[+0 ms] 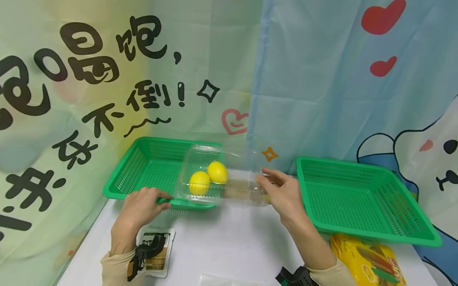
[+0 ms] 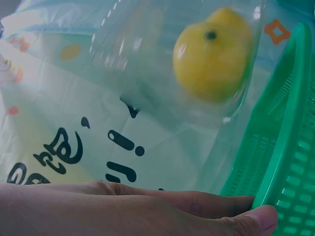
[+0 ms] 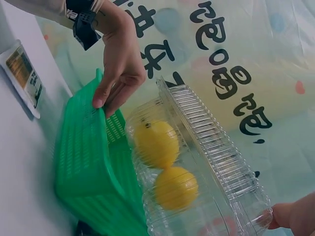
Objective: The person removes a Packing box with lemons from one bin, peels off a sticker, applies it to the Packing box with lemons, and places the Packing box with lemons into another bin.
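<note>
A green plastic basket [image 1: 157,172] stands at the back left, and my left hand [image 1: 141,204] pinches its front rim between thumb and fingers. My right hand [image 1: 286,194] holds a clear plastic clamshell box [image 1: 247,163] by its right end. Tilted, the box is held up over the basket's right part. Two lemons [image 1: 217,172] lie side by side in its left half; the right wrist view shows the lemons [image 3: 176,188] through the ridged plastic. In the left wrist view, thumb and fingertips meet at the basket's rim [image 2: 285,128].
A second green basket [image 1: 343,198] stands on the right, with a yellow packet [image 1: 372,260] in front of it. A flat pouch [image 1: 157,254] lies by my left wrist on the white table [image 1: 222,246]. Something brownish shows through the box. A printed curtain [image 1: 307,87] hangs behind.
</note>
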`<state>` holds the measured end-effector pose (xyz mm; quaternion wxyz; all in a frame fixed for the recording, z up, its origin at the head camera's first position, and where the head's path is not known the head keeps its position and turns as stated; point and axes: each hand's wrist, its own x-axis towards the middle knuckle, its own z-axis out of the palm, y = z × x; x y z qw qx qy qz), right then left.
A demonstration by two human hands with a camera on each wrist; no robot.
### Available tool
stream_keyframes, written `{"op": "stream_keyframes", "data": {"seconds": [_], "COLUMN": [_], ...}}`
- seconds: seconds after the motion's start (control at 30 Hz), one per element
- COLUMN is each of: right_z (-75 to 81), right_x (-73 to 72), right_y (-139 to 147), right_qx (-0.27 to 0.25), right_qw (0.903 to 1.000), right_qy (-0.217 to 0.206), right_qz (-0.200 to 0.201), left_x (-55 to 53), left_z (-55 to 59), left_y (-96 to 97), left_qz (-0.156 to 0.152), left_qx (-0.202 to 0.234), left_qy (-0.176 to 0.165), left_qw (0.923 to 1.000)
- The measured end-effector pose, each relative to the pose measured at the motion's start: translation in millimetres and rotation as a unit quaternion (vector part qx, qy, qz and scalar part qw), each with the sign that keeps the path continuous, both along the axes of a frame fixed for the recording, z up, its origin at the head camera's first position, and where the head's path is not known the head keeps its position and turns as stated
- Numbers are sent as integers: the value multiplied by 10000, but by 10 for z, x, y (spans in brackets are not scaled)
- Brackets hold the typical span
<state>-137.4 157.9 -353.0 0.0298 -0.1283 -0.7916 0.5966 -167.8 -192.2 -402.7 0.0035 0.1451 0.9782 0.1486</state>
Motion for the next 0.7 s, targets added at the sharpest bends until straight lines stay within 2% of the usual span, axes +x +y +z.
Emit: {"op": "stream_keyframes", "data": {"seconds": [0.47,0.7], "right_z": [-51,-123], "right_x": [310,440], "right_y": [463,634], "right_qx": [-29,163], "right_qw": [9997,9991], "right_qy": [-220,-349], "right_qz": [-86,-162], "left_x": [1,-3], "left_z": [-1,5], "left_y": [-16,-21], "left_qz": [-68,-112], "left_qx": [2,7], "left_qy": [5,50], "left_qw": [10000,9999]}}
